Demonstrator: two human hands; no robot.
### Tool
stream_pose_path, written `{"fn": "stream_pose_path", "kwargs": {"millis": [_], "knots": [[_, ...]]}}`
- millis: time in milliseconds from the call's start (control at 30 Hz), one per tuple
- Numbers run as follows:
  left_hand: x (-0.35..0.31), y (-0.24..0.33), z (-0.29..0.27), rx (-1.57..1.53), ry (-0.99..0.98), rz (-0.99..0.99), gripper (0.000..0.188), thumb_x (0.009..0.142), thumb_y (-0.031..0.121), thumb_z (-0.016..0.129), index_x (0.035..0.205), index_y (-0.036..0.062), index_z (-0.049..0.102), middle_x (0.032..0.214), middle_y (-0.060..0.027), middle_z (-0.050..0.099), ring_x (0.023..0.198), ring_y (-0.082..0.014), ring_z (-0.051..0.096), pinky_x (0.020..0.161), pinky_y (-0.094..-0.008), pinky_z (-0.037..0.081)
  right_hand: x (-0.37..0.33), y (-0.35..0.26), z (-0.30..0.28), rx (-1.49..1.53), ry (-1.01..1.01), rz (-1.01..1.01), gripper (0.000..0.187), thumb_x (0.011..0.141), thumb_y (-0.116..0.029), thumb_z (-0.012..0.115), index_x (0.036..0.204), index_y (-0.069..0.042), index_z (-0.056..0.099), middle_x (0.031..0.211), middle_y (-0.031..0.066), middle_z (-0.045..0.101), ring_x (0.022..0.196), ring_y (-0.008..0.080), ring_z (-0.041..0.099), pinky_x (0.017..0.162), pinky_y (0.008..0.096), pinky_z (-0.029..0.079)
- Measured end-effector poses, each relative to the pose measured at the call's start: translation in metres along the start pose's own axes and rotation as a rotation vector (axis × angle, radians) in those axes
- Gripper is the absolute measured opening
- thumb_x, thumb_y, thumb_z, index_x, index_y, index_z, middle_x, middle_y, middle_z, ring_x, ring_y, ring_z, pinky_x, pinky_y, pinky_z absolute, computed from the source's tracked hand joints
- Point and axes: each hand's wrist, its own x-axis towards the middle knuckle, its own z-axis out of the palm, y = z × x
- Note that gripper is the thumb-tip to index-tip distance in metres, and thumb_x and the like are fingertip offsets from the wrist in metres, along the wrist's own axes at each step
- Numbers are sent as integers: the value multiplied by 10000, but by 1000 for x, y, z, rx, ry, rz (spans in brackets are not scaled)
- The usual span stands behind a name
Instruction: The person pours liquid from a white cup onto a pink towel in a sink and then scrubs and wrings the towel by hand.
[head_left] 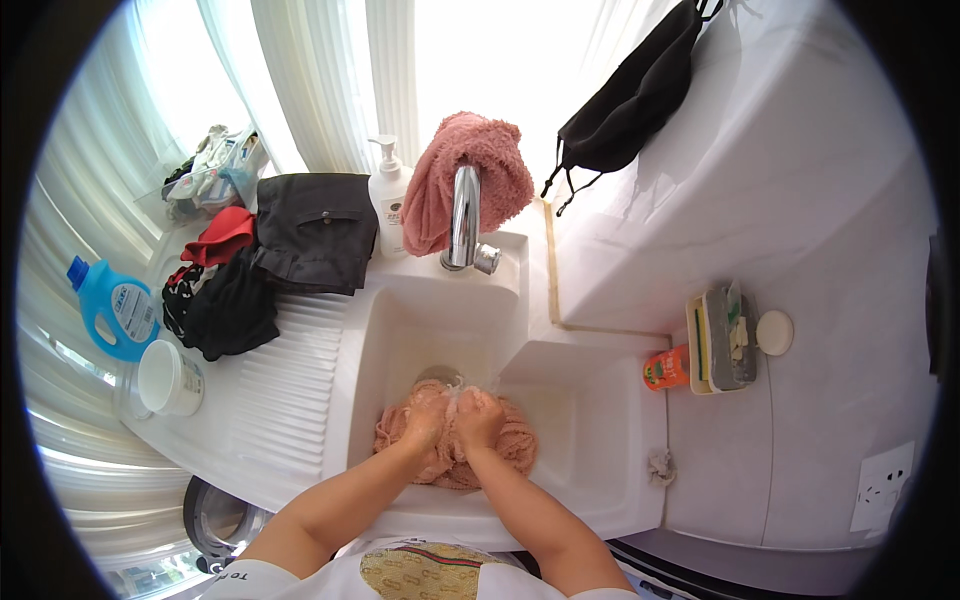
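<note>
At the far left, a blue bottle (118, 310) stands before pale curtains (80, 230), the dark fisheye rim cutting off their outer folds. Beside it sits a white tub (168, 400), its contents hard to make out. Below, a round, dark-rimmed thing (197, 515) is partly hidden under the ribbed washboard (270, 400). A clear bin (180, 208) holds jumbled fabric, too muddled to sort piece by piece. Red cloth (222, 236) and black cloth (235, 310) lie heaped against a folded dark grey garment (315, 235), which stops just short of a white pump bottle (390, 190). In the sink (570, 400), the left hand (428, 412) clutches a wet pink cloth (455, 470), which covers much of the basin's near left part; the right hand (480, 420) is clenched on it just alongside, the fingertips of both buried from sight. A fluffy pink towel (490, 140) hides part of the chrome faucet (463, 215) above. Rightward hang a black mask (630, 105), its top cut off, then an orange container (667, 368), a wall caddy (722, 340) with indistinct contents, and a socket (884, 487).
</note>
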Motion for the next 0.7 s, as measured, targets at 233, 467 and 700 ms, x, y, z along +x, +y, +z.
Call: {"fn": "stream_pose_path", "kwargs": {"millis": [233,467,700], "knots": [[37,-5,-21,-78,-63,-152,343,988,430,452,1031,119,592,948,-51,621,860,-153,593,637,-332,497,-28,-49,-12,10,-80,-156,149,776,-155,632,768,-6,641,879,167,611,865,346,566,779,450,469],[55,-26,-35,97,-119,116,356,993,406,449,1023,79,587,890,-47,631,765,-177,595,639,-334,500,-29,-44,-6,16,43,-281,213,838,-180,635,716,-10,596,828,168,622,803,355,578,719,440,466],[22,18,-34,738,-137,-164,436,938,422,539,1207,80,563,1028,-128,615,908,-278,625,722,-419,541,48,8,-37,-282,-485,128,330,875,-320,588,768,-14,644,772,192,618,746,375,615,676,470,476]]}}
